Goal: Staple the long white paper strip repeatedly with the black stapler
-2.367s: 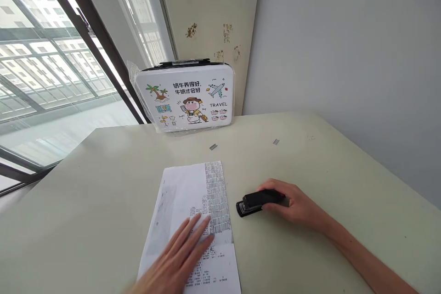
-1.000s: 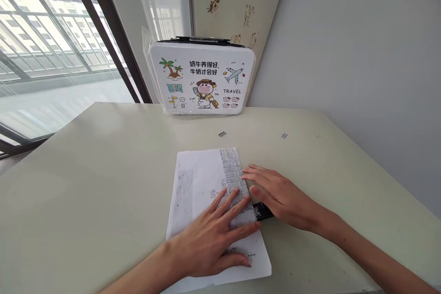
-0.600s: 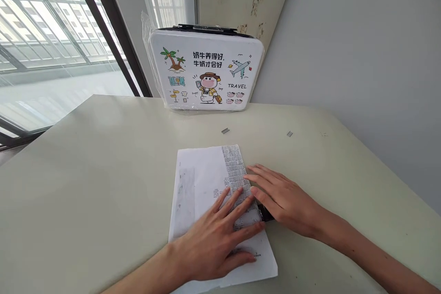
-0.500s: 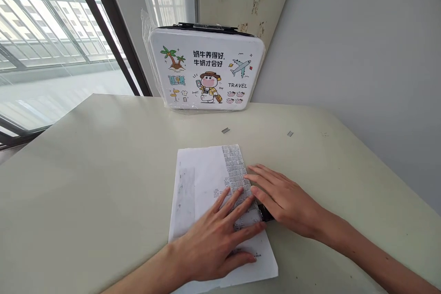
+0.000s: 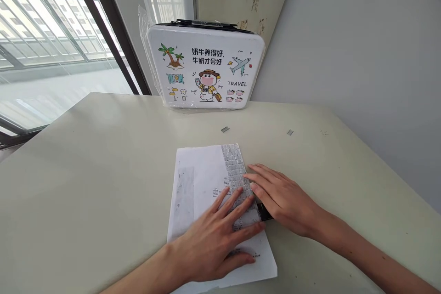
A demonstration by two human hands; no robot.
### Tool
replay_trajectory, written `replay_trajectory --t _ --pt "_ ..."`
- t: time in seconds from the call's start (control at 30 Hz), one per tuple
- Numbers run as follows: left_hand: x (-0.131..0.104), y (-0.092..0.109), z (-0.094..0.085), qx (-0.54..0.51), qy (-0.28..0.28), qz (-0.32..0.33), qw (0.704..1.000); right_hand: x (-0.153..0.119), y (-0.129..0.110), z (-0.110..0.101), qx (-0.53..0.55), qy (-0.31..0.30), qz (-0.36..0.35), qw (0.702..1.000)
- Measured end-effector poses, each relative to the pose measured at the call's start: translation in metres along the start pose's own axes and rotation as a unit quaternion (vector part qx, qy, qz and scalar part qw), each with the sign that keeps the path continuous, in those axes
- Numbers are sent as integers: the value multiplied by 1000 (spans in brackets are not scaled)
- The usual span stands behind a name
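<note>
White printed paper sheets lie on the table, with a strip of dense small print along their right edge. Across the lower part of the paper my left hand rests flat, fingers spread. My right hand lies at the paper's right edge, its fingers stretched out and their tips touching the printed strip. A black object pokes out from beneath my right palm at the edge of the paper. Most of it is hidden, so I cannot tell its kind.
Two short grey metal strips, one left and one right, that look like staples lie beyond the paper. A white cartoon-printed case in clear plastic stands at the table's back. A grey wall rises on the right, a window on the left.
</note>
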State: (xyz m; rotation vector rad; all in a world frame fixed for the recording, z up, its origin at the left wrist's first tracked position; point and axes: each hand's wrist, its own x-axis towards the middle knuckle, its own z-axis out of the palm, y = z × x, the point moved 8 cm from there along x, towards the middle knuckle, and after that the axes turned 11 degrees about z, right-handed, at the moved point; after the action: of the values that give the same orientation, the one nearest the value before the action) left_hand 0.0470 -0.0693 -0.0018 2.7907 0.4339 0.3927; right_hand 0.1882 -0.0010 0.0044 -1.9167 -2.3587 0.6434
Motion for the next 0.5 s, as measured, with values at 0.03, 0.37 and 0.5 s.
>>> replay_trajectory --t 0.03,0.37,0.5 --pt "0 0 0 -1 2 1 1000 0 0 0 -2 2 1 1000" --pt "1 -1 1 -6 -14 -3 1000 -1 -1 1 -15 -8 -11 1000" --pt "1 -1 -2 -13 4 -2 1000 -1 -1 0 -17 -4 -14 1000"
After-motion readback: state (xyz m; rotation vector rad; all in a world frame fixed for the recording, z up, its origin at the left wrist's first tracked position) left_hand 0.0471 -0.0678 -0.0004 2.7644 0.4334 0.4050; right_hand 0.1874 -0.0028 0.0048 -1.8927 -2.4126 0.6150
